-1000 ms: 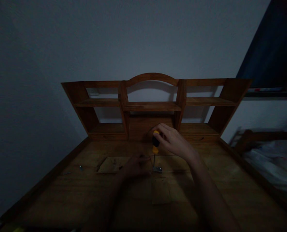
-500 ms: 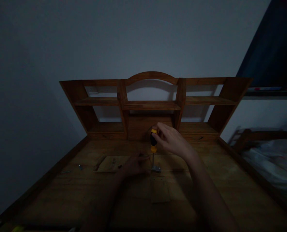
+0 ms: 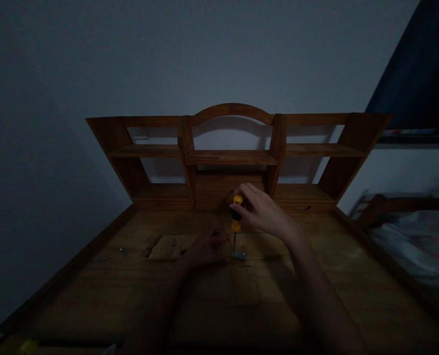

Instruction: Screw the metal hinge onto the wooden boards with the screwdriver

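Note:
A yellow-and-black screwdriver (image 3: 236,225) stands nearly upright, its handle gripped by the fingers of my right hand (image 3: 264,211). Its shaft runs down to a small metal fitting (image 3: 239,256) that looks like a hinge, lying on a long pale wooden board (image 3: 267,245). My left hand (image 3: 206,248) rests low over the same board, just left of the fitting, with fingers and thumb apart as far as the dim light shows. A small rectangular wooden piece (image 3: 244,290) lies nearer to me, below the fitting.
Everything lies on a wooden desk (image 3: 108,291) with raised side edges. A wooden shelf unit (image 3: 230,159) stands along its back against the wall. At the left are a small metal part (image 3: 122,252) and a thin one (image 3: 100,259). A yellow object (image 3: 28,346) shows at the bottom left.
The view has shifted slightly, so the desk and shelf sit a little higher. My right hand has turned slightly around the screwdriver handle; the left hand stays by the fitting.

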The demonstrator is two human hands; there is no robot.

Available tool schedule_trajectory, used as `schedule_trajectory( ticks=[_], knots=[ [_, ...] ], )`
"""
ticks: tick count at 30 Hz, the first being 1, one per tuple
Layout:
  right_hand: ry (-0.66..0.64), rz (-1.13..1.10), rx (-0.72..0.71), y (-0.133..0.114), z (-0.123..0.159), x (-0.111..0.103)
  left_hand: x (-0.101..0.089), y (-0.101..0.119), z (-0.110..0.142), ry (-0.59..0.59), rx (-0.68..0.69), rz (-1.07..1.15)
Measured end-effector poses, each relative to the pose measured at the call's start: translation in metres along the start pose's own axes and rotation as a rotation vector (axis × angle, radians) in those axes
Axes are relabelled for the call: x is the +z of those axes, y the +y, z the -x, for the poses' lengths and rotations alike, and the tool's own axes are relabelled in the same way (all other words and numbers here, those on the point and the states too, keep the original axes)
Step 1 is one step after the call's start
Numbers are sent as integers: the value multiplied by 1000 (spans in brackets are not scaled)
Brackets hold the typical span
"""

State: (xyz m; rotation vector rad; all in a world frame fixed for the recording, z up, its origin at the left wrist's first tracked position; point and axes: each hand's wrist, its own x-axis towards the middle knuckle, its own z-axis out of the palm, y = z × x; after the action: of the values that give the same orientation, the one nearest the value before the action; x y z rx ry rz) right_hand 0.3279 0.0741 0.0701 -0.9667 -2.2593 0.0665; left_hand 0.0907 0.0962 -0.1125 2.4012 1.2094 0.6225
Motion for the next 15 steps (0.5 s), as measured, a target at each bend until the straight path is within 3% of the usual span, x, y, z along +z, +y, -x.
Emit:
schedule_trajectory(
  ticks=[7, 15],
  knots=[
    [40, 7, 46, 0, 0, 1, -2, 0, 0, 6, 34, 14],
    [-63, -142, -92, -1, 0, -2, 0, -1, 0, 43, 62, 1]
  ],
)
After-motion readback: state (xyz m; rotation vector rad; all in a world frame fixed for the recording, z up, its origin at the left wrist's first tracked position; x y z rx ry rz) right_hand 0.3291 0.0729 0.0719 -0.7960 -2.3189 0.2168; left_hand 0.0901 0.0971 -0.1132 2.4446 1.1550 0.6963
